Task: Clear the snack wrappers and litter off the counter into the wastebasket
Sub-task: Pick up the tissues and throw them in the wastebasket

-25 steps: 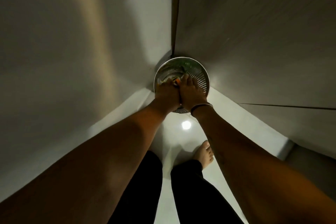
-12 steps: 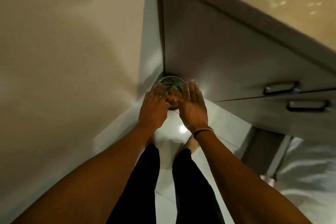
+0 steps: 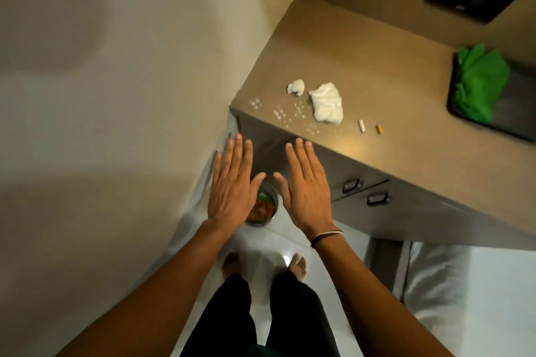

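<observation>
Both hands rose clear of wastebasket since earlier frame. Left hand [image 3: 232, 185] flat, fingers spread, empty. Wastebasket [image 3: 271, 206] on floor between hands, wrappers [image 3: 262, 207] inside. Right hand [image 3: 307, 191] flat, empty. Counter [image 3: 377, 66] carried crumbs [image 3: 290, 114], small tissue [image 3: 296, 86], large tissue [image 3: 327, 103].
</observation>
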The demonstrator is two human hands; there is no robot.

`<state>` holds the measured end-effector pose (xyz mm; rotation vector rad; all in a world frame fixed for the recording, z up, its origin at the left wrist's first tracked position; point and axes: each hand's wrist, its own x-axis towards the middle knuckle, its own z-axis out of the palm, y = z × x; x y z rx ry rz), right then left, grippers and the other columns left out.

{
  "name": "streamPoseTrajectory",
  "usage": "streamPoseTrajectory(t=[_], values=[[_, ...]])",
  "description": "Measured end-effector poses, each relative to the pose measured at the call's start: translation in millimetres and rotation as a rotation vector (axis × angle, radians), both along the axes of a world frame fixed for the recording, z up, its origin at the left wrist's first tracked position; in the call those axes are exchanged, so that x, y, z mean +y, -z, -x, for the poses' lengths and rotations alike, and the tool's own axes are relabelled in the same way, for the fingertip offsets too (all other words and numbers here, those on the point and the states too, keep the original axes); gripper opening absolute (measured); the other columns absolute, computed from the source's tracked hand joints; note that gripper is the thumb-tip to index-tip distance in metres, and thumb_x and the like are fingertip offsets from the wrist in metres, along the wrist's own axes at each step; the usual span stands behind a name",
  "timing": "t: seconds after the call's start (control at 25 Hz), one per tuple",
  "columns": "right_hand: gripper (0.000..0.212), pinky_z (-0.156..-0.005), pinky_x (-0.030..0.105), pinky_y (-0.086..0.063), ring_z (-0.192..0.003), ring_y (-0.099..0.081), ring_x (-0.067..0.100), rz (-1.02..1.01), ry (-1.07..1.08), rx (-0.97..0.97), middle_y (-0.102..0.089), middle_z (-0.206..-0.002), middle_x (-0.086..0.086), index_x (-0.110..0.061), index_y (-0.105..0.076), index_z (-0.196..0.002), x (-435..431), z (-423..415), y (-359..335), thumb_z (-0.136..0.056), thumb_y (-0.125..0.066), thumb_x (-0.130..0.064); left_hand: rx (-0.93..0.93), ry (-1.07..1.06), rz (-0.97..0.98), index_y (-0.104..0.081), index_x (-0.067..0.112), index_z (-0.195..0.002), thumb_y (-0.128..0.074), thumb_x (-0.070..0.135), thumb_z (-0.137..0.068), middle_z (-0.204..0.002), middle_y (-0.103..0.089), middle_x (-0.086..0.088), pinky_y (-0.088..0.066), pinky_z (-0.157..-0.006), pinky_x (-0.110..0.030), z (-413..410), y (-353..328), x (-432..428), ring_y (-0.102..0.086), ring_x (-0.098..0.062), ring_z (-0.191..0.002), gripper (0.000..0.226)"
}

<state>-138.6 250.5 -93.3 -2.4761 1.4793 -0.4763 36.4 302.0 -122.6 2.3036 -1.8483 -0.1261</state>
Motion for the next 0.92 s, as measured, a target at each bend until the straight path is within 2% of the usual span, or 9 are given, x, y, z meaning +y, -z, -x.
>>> streamPoseTrajectory(t=[0.12,0.24,0.32,0.4,0.52,0.6,0.72,0.8,0.92], values=[[0.056,-0.126,0.042,-0.038,-0.155,-0.04,0.026,0.127,0.011,-0.132,-0.046,-0.164,0.011,-0.011,-0.042,-0.158,-23,1,-44,-0.111,-0.048,-0.041,0.002,0.043,0.12,-0.001,0.01,-0.167,-0.023,0.06,-0.107,-0.176,0.003,-0.016,-0.015,-0.132,-0.054,-1,-46,-41,0.002,-0.031,-0.163,0.081],[0.054,-0.12,0.04,-0.045,-0.147,-0.049,0.029,0.169,0.073,-0.165,-0.05,-0.159,0.013,-0.011,-0.045,-0.156,-61,3,-73,-0.105,-0.06,-0.022,0.062,0.095,0.199,-0.018,0.011,-0.166,-0.042,0.046,-0.107,-0.174,-0.016,-0.016,-0.019,-0.131,-0.053,8,-81,-91,-0.013,-0.033,-0.162,0.073],[0.063,-0.114,0.044,-0.05,-0.147,-0.048,0.035,0.108,0.095,-0.055,-0.048,-0.16,0.016,-0.014,-0.045,-0.156,-91,5,-84,-0.098,-0.069,-0.013,0.096,0.156,0.234,-0.038,0.01,-0.159,-0.055,0.024,-0.104,-0.165,-0.041,-0.014,-0.036,-0.124,-0.051,14,-97,-126,-0.037,-0.034,-0.153,0.06],[0.063,-0.106,0.048,-0.053,-0.144,-0.049,0.04,-0.03,0.095,0.084,-0.048,-0.158,0.019,-0.018,-0.048,-0.153,-122,7,-88,-0.095,-0.073,-0.015,0.116,0.205,0.175,-0.046,0.014,-0.154,-0.062,0.007,-0.098,-0.155,-0.053,-0.009,-0.049,-0.112,-0.046,20,-106,-158,-0.049,-0.031,-0.14,0.059],[0.041,-0.094,0.044,-0.057,-0.123,-0.062,0.039,-0.107,0.073,0.215,-0.064,-0.135,0.016,-0.019,-0.063,-0.132,-163,6,-86,-0.094,-0.069,-0.032,0.05,0.247,0.038,-0.06,0.016,-0.141,-0.067,0.005,-0.094,-0.144,-0.058,-0.009,-0.056,-0.101,-0.041,24,-99,-198,-0.053,-0.029,-0.128,0.049],[0.033,-0.088,0.044,-0.057,-0.114,-0.064,0.04,-0.105,0.048,0.281,-0.066,-0.122,0.017,-0.015,-0.069,-0.122,-172,1,-90,-0.092,-0.072,-0.027,-0.034,0.267,0.039,-0.069,0.014,-0.128,-0.07,0.007,-0.092,-0.131,-0.064,-0.009,-0.057,-0.094,-0.037,20,-99,-207,-0.056,-0.027,-0.119,0.036],[0.03,-0.084,0.044,-0.056,-0.113,-0.063,0.041,-0.095,0.061,0.32,-0.064,-0.12,0.018,-0.009,-0.07,-0.124,-188,-1,-90,-0.095,-0.07,-0.02,0.006,0.243,0.095,-0.074,0.013,-0.122,-0.071,0.006,-0.092,-0.125,-0.067,-0.008,-0.058,-0.094,-0.035,16,-94,-214,-0.059,-0.025,-0.115,0.031],[0.03,-0.08,0.043,-0.054,-0.109,-0.063,0.04,-0.038,0.07,0.25,-0.066,-0.117,0.018,-0.008,-0.071,-0.121,-185,0,-92,-0.099,-0.061,-0.027,0.119,0.191,0.158,-0.075,0.013,-0.124,-0.068,0.004,-0.095,-0.122,-0.068,-0.007,-0.058,-0.091,-0.034,17,-95,-205,-0.061,-0.025,-0.112,0.03],[0.038,-0.074,0.041,-0.054,-0.099,-0.065,0.033,0.129,0.039,-0.084,-0.07,-0.11,0.009,-0.015,-0.075,-0.113,-138,-4,-88,-0.097,-0.046,-0.034,0.301,0.033,0.421,-0.076,0.01,-0.119,-0.064,0.003,-0.097,-0.114,-0.071,-0.01,-0.051,-0.077,-0.026,13,-90,-161,-0.067,-0.026,-0.101,0.026]])
